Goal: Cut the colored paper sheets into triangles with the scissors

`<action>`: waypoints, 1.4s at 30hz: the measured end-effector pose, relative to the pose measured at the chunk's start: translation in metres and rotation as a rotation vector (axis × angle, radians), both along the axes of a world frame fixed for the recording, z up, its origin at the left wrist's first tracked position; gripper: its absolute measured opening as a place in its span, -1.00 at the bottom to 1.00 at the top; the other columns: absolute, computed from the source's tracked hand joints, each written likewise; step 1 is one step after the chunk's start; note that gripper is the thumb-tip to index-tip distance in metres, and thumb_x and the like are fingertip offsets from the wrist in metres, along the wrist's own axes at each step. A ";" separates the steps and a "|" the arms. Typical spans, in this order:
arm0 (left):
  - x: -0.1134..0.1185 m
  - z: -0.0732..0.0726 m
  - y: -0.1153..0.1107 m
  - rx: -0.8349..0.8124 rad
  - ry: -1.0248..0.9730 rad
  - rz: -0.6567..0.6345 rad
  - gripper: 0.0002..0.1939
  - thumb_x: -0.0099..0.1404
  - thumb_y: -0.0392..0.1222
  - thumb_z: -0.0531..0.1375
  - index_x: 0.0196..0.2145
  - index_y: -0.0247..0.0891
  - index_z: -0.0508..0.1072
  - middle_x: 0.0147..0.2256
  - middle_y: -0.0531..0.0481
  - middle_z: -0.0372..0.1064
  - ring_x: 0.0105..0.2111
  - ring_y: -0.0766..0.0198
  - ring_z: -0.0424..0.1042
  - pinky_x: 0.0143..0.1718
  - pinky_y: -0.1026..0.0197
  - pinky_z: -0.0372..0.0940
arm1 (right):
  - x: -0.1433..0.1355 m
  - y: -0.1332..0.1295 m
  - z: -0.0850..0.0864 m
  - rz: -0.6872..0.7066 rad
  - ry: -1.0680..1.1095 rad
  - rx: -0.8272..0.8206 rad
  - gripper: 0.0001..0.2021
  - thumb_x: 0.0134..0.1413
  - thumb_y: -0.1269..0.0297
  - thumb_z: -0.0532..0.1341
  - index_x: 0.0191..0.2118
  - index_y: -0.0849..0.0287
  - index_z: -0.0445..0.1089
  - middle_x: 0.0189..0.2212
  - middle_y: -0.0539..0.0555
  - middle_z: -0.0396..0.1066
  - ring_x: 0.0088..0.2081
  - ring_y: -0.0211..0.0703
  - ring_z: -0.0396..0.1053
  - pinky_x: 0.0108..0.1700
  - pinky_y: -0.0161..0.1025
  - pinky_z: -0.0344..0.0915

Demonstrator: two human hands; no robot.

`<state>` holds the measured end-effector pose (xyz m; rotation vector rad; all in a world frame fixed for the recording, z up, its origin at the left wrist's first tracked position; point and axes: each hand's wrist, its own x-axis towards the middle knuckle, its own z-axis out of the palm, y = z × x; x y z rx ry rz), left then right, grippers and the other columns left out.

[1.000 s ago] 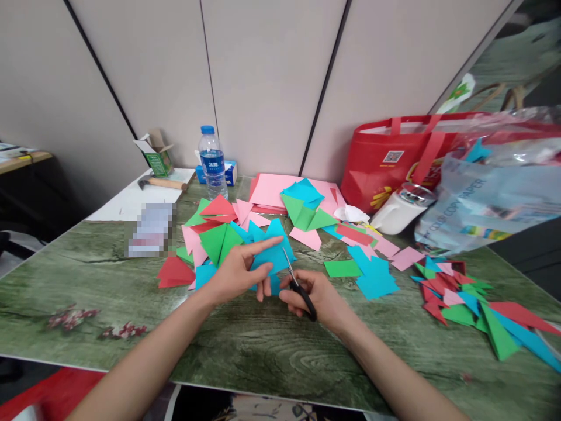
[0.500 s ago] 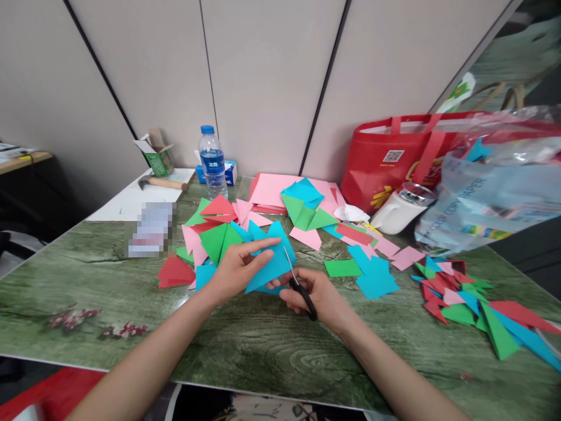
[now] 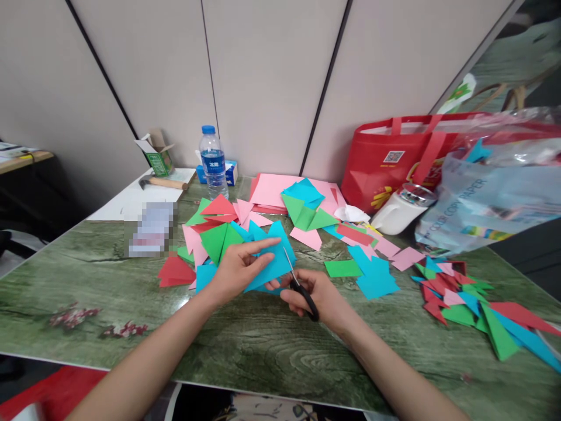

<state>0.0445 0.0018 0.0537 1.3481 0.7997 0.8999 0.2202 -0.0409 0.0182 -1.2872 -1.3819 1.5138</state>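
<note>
My left hand [image 3: 241, 266] grips a blue sheet of paper [image 3: 276, 263], its index finger and thumb lying over the top and other fingertips showing at the lower edge. In my right hand [image 3: 318, 295] is a pair of scissors [image 3: 302, 292] with black handles. The blades point up and left across the right part of the blue sheet. Behind and left of my left hand lie a folded green paper [image 3: 219, 242] and red paper pieces [image 3: 176, 272]. Right of the scissors are a green strip [image 3: 343, 268] and blue scraps [image 3: 374, 275].
A pile of coloured scraps [image 3: 456, 292] lies at the right. Farther back stand a water bottle [image 3: 213, 166], a tissue box [image 3: 231, 173], a white mug [image 3: 401, 210], a red bag [image 3: 372, 158] and a plastic paper pack [image 3: 491, 193]. A hammer [image 3: 164, 183] rests at the back left.
Almost nothing differs. Both hands, the blue sheet and the scissors keep nearly the same place, with only a very slight shift.
</note>
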 end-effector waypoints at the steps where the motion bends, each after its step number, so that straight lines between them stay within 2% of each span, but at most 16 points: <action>1: 0.000 0.000 0.000 -0.003 0.002 -0.002 -0.58 0.18 -0.21 0.20 0.01 -0.31 0.38 -0.57 0.03 0.50 -0.59 0.25 0.50 -0.54 0.25 0.45 | 0.000 0.000 0.000 -0.001 -0.004 -0.002 -0.72 -0.18 0.14 0.32 -0.39 0.23 0.32 -0.72 -0.11 0.26 -0.71 -0.38 0.16 -0.64 -0.39 0.08; 9: 0.000 0.000 0.000 -0.012 -0.006 -0.008 -0.58 0.18 -0.23 0.20 0.02 -0.28 0.37 -0.59 0.03 0.50 -0.61 0.26 0.49 -0.56 0.25 0.44 | 0.000 0.000 -0.001 0.012 -0.019 -0.016 -0.74 -0.16 0.14 0.31 -0.41 0.21 0.31 -0.73 -0.09 0.28 -0.73 -0.38 0.16 -0.67 -0.39 0.06; 13: 0.002 -0.001 -0.002 -0.019 -0.010 -0.036 -0.55 0.19 -0.24 0.19 0.05 -0.30 0.34 -0.58 0.03 0.50 -0.60 0.25 0.50 -0.57 0.27 0.45 | 0.000 0.000 0.001 0.014 0.018 0.005 -0.65 -0.21 0.09 0.33 -0.34 0.23 0.31 -0.64 -0.05 0.34 -0.66 -0.35 0.23 -0.61 -0.36 0.15; 17: 0.002 -0.004 -0.003 -0.015 0.024 -0.087 -0.52 0.22 -0.23 0.17 0.10 -0.31 0.28 -0.61 0.02 0.50 -0.61 0.25 0.50 -0.59 0.30 0.43 | 0.000 0.000 0.003 0.043 0.065 0.045 -0.63 -0.24 0.06 0.36 -0.40 0.25 0.30 -0.57 -0.03 0.33 -0.59 -0.35 0.23 -0.53 -0.34 0.20; 23: -0.001 -0.003 -0.001 -0.024 0.031 -0.147 -0.45 0.23 -0.23 0.16 0.16 -0.33 0.19 -0.61 -0.01 0.49 -0.63 0.24 0.49 -0.61 0.32 0.42 | 0.001 0.000 0.001 0.048 0.051 0.030 -0.65 -0.21 0.07 0.34 -0.42 0.24 0.29 -0.65 -0.07 0.26 -0.63 -0.36 0.17 -0.57 -0.35 0.12; 31: -0.002 -0.002 -0.001 -0.023 0.026 -0.155 -0.46 0.23 -0.24 0.16 0.16 -0.30 0.20 -0.61 -0.01 0.49 -0.63 0.25 0.49 -0.61 0.32 0.42 | 0.001 -0.001 0.001 0.037 0.031 0.008 -0.63 -0.23 0.04 0.35 -0.43 0.23 0.28 -0.68 -0.09 0.24 -0.65 -0.36 0.14 -0.59 -0.35 0.08; 38: -0.002 -0.001 -0.001 -0.022 0.052 -0.140 -0.45 0.23 -0.23 0.17 0.16 -0.29 0.20 -0.62 -0.01 0.48 -0.64 0.26 0.48 -0.62 0.31 0.42 | 0.001 0.001 0.000 0.107 0.091 0.059 -0.61 -0.23 0.07 0.37 -0.36 0.24 0.31 -0.54 -0.06 0.25 -0.55 -0.36 0.13 -0.52 -0.36 0.06; 42: -0.002 -0.001 -0.001 -0.021 0.049 -0.132 -0.45 0.23 -0.22 0.17 0.16 -0.31 0.20 -0.62 -0.02 0.48 -0.64 0.25 0.48 -0.61 0.32 0.42 | 0.000 0.001 0.002 0.114 0.098 0.058 -0.62 -0.23 0.06 0.36 -0.40 0.24 0.31 -0.56 -0.08 0.23 -0.56 -0.37 0.11 -0.53 -0.36 0.06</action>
